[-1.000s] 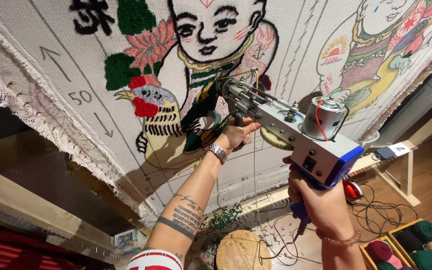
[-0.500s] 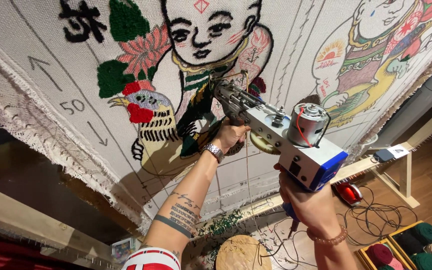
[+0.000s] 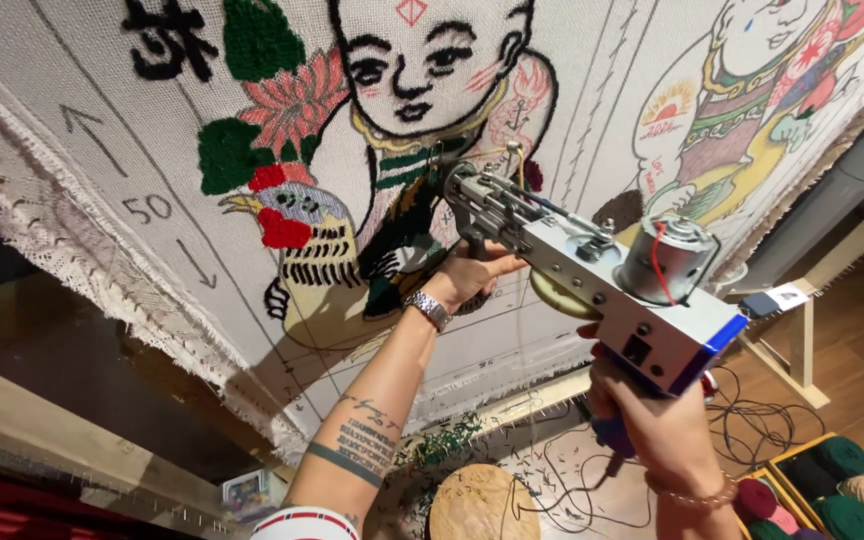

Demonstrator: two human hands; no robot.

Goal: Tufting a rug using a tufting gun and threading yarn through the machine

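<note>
Silver and blue tufting gun is held in both hands. Right hand grips its blue handle at the back, left hand grips the front handle, and the gun's tip touches the stretched cloth just above the left hand. Since the earlier frame the gun has slid a little to the right and lower

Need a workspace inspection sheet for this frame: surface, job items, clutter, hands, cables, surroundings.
Surface: stretched tufting cloth, partly tufted figure design, frayed edges.
Job's things: tufting gun, nose against the cloth.
Clutter: yarn scraps on the floor.
Grippers: left hand on the gun's front handle; right hand on the rear grip.
Cables: black cords looped on the floor.
Surroundings: yarn balls in crates, wooden frame, round stool.
</note>
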